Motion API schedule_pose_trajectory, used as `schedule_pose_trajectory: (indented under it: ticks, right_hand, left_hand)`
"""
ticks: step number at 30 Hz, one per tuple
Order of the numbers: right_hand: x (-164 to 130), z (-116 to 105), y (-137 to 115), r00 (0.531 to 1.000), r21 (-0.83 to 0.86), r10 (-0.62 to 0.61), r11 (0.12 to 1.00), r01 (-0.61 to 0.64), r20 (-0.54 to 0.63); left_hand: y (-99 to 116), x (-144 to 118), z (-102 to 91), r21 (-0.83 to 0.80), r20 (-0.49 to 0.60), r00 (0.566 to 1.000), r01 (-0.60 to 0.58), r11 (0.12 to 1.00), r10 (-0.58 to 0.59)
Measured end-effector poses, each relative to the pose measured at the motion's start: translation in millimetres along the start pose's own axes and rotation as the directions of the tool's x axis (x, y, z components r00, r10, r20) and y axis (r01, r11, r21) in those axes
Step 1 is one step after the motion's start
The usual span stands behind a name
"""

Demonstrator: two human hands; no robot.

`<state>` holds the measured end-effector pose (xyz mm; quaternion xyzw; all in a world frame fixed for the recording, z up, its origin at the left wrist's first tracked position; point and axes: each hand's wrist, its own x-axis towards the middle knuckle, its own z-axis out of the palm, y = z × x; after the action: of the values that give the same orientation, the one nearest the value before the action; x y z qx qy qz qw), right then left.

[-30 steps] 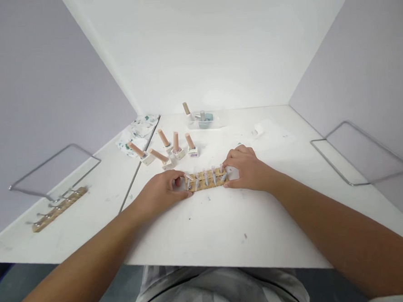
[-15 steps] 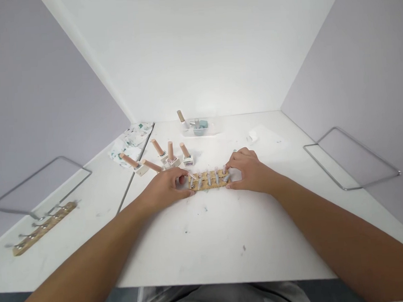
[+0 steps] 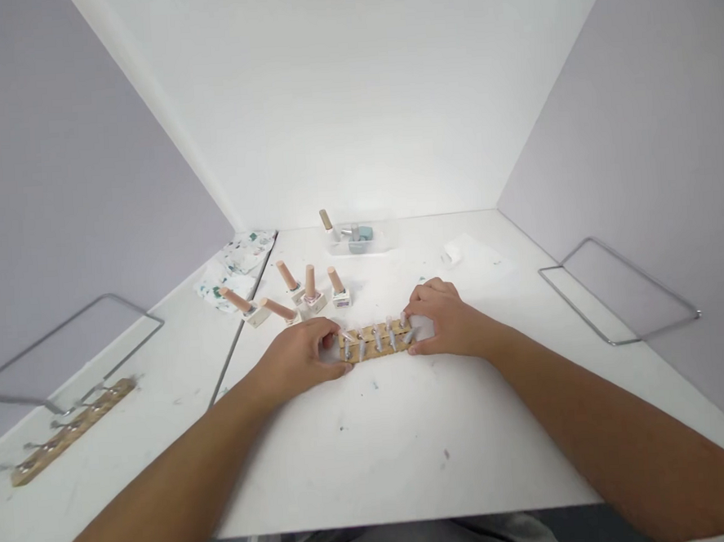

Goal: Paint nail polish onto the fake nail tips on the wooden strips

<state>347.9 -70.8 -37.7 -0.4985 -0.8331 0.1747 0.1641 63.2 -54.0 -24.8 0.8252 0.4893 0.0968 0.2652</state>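
Observation:
Two narrow wooden strips lie side by side on the white table, forming a nail tip stand (image 3: pixel 377 348) with several pale, greyish nail tips raised on small metal holders. My left hand (image 3: pixel 306 352) grips its left end between thumb and fingers. At the right end, my right hand (image 3: pixel 447 319) pinches the strips in the same way, thumb at the near edge. Just beyond my left hand is a group of nail polish bottles (image 3: pixel 311 286) with peach caps and pale square bodies; some stand upright and others are tilted or lying.
A clear plastic tray (image 3: pixel 381 239) with a few bottles stands at the back. Stained tissues (image 3: pixel 231 275) lie back left, a white tissue (image 3: pixel 468 252) back right. Another wooden strip (image 3: pixel 71 436) with holders is at the left. Metal wire frames (image 3: pixel 614 288) flank both sides.
The view has tilted and shifted a little, so things appear slightly lower. Both hands keep hold of the stand's ends, and the stand looks slightly more angled, its right end farther away.

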Motion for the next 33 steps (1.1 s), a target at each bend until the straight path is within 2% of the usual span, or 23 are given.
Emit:
schedule_pose_trajectory:
  ticks: [11,18,21,26,28,30,33]
  right_hand:
    - [1.6,6.0,10.8,0.998,-0.077,0.033,0.996,-0.036,-0.045]
    - [1.6,5.1,11.3,0.999,-0.093,0.011,0.996,-0.015,-0.039]
    - [1.9,5.3,12.8,0.999,-0.078,0.007,0.997,-0.01,-0.033]
    - [5.2,10.9,18.5,0.999,-0.058,0.027,0.998,-0.029,-0.033]
    - [6.3,12.9,19.5,0.999,-0.059,0.039,0.997,-0.04,-0.026]
    - [7.1,14.1,19.7,0.998,-0.061,0.053,0.997,-0.054,-0.022]
    - [7.7,14.4,19.3,0.998,-0.054,0.06,0.997,-0.061,-0.018]
  left_hand:
    - [1.2,-2.0,1.7,-0.014,-0.027,0.996,0.086,0.996,-0.087]
    - [1.4,-10.0,0.8,0.022,-0.095,0.986,0.138,0.99,-0.135]
    - [7.1,-36.1,-7.9,0.08,-0.121,0.983,0.15,0.986,-0.14]
    - [5.8,-102.3,-32.5,0.129,-0.18,0.963,0.223,0.966,-0.199]
    - [-6.4,-124.9,-41.6,0.131,-0.228,0.944,0.274,0.953,-0.24]
    - [-24.9,-142.8,-48.2,0.123,-0.3,0.898,0.371,0.921,-0.321]
    - [-55.3,-163.9,-54.2,0.069,-0.391,0.834,0.448,0.891,-0.389]
